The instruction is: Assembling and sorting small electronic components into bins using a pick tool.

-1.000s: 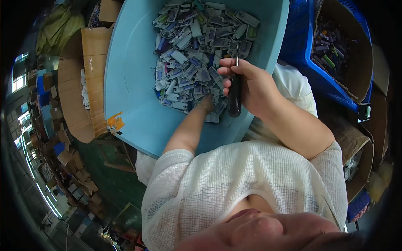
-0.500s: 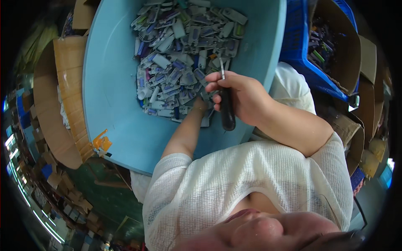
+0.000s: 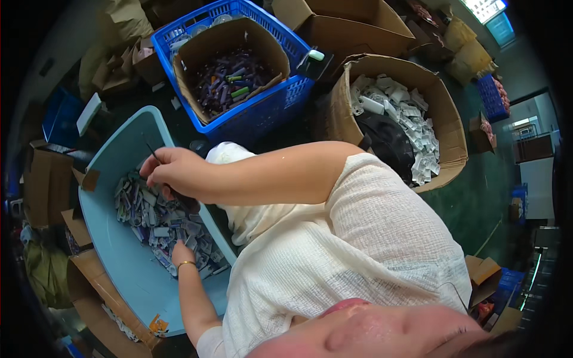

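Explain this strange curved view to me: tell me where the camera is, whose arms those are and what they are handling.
There is no robot here, just a person working with two bare hands. The camera is a wide fisheye worn on the head, looking down, so straight edges bend near the rim. Picture left is the person's left.

The right hand holds a dark tool with a thin shaft, above a light blue tub. The left hand reaches into the pile of small plastic parts in that tub; whether it grips one, I cannot tell.

Beyond stand a blue crate and a cardboard box with white pieces in it.
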